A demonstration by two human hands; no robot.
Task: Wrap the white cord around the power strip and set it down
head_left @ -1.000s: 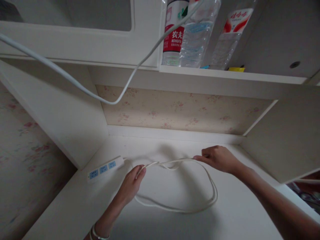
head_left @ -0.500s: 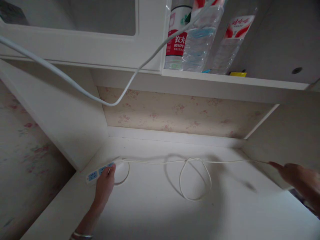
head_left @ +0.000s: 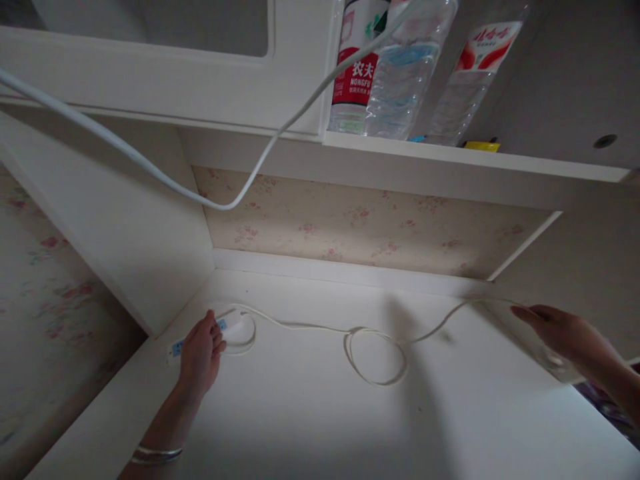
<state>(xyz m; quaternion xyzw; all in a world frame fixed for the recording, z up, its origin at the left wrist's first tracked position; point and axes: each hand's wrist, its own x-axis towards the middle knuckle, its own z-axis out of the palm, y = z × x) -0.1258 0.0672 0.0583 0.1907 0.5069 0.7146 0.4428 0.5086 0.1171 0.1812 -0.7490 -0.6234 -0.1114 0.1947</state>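
At the left of the white desktop [head_left: 310,413] lies a white power strip [head_left: 175,352] with blue socket faces. My left hand [head_left: 201,350] is over its middle, fingers curled on it, and covers part of the sockets. A thin white cord [head_left: 310,327] leaves the strip's far end, bends in a small curve beside it, and lies in a round loop at the middle of the desktop. The cord rises slackly to my right hand [head_left: 560,330], which is closed on it near the right side panel. The cord's end is hard to make out.
Above the desktop hangs a cabinet shelf [head_left: 450,155] with several plastic bottles, among them a red-labelled bottle [head_left: 354,73]. A thick white cable [head_left: 165,179] droops across the upper left, close to the camera. Side panels [head_left: 115,200] close in the desktop left and right.
My right hand has moved slightly left and up, and the once taut cord now sags. The loop has become smaller and settled lower. My left hand has shifted a little left along the strip.
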